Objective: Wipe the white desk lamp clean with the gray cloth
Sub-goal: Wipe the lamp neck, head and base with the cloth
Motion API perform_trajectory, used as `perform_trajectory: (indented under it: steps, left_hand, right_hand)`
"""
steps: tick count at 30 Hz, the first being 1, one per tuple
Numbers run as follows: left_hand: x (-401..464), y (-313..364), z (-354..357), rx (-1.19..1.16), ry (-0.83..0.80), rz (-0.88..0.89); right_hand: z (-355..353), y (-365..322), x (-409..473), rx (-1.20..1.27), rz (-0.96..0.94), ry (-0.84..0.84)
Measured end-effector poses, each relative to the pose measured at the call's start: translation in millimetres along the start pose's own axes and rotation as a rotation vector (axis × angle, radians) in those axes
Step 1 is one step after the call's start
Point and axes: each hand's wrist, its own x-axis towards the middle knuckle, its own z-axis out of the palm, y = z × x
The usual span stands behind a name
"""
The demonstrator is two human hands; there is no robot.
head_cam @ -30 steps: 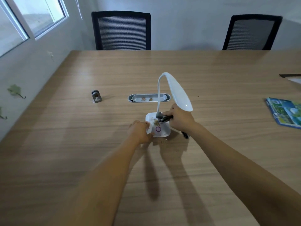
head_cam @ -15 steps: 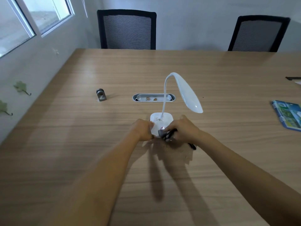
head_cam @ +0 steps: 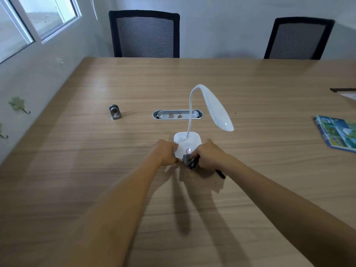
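White gooseneck desk lamp: upright on wooden table. Left hand grips its square base; right hand clutches bunched gray cloth at the base's near edge. Step: wiping base. Next, likely: sweep remaining crumbs off.

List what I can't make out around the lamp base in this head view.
- gray cloth: mostly covered by the right hand; only a bunched edge shows.
- Near edge of the lamp base: hidden by both hands; left hand covers its left side.
- Specks on the base: too small to identify.
- booklet: cut off by the right frame edge.
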Motion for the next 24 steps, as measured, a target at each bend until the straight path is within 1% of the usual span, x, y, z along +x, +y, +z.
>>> perform_trajectory:
  steps: [1,3,6,7,9,11,15,17,20,22,24]
  left_hand:
    - [1,0,0,0.015,0.002,0.005]
    - [1,1,0,0.024,0.005,0.005]
    - [1,1,0,0.023,0.003,-0.002]
    - [1,1,0,0.017,0.001,-0.004]
    - [0,2,0,0.018,-0.003,-0.003]
    - [2,2,1,0.028,-0.005,-0.007]
    - [3,2,-1,0.053,-0.003,-0.010]
    - [2,4,-2,0.086,-0.011,-0.011]
    - [-7,9,0,0.075,0.009,-0.018]
    - [-17,13,-1,-0.040,0.065,-0.013]
    - [-28,15,-1,-0.222,0.138,-0.008]
  right_hand:
    - [-5,0,-6,0.017,-0.013,-0.006]
    - [-18,0,-15,0.059,-0.024,0.043]
    - [-33,6,-7,0.116,0.070,0.179]
    - [-34,8,0,0.116,0.114,0.198]
    - [-31,7,8,0.064,0.182,0.170]
    - [-21,2,10,0.001,0.206,0.108]
    - [-9,-7,-8,0.093,0.149,0.033]
    - [-15,-6,-21,0.189,0.130,0.073]
    - [-27,5,-36,0.446,0.164,0.223]
    - [-30,15,-42,0.651,0.227,0.320]
    - [-30,20,-48,0.914,0.306,0.359]
